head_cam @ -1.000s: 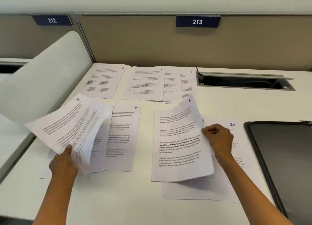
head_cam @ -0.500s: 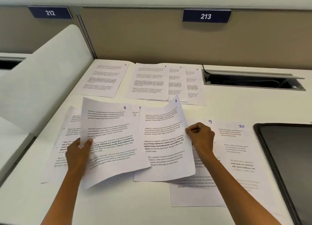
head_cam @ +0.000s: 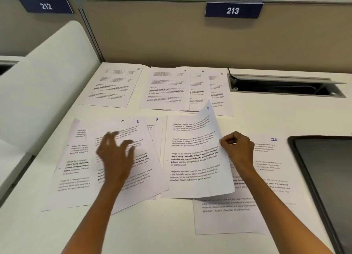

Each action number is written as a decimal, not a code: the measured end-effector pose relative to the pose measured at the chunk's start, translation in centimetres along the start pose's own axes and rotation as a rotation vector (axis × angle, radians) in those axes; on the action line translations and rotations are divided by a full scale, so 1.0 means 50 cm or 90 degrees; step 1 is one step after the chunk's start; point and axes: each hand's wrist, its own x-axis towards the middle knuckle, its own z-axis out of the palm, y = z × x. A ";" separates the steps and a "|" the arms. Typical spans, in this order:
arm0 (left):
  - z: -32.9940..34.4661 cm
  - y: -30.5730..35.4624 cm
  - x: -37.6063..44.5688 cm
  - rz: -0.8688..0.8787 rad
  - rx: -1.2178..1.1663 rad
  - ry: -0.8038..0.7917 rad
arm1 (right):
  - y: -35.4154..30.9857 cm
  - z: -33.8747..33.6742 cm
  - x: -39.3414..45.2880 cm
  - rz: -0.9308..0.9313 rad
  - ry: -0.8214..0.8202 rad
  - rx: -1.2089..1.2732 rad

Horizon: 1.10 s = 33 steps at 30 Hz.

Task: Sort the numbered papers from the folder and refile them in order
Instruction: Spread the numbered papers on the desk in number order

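Papers lie spread on the bench [head_cam: 181, 240], all placed here against sheet 8 [head_cam: 196, 156]. Risk: sheet 2 [head_cam: 133, 158], left of sheet 8, covers sheets 6 and 7, so order could get muddled if it stays there. Left hand [head_cam: 116, 156], blurred, fingers spread apart over sheet 2; contact unclear. Right hand [head_cam: 238, 149] pinches sheet 8's right edge, lifting it off sheet 9, with sheet 10 [head_cam: 274, 152] farther right.

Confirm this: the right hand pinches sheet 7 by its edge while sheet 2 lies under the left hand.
Wrong sheet. In the head view the right hand pinches sheet 8, not 7. Sheet 2 does lie under the left hand.
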 end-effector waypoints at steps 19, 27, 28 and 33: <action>0.120 0.115 -0.035 -0.036 -0.056 -0.133 | 0.011 -0.063 0.015 0.017 -0.012 0.066; 0.130 0.126 -0.050 -0.062 -0.070 -0.064 | 0.016 -0.068 -0.001 0.049 -0.028 0.104; 0.129 0.130 -0.051 -0.064 -0.074 -0.052 | 0.016 -0.066 -0.004 0.049 -0.030 0.104; 0.126 0.140 -0.047 -0.072 -0.040 -0.056 | 0.012 -0.052 -0.013 0.053 -0.049 0.094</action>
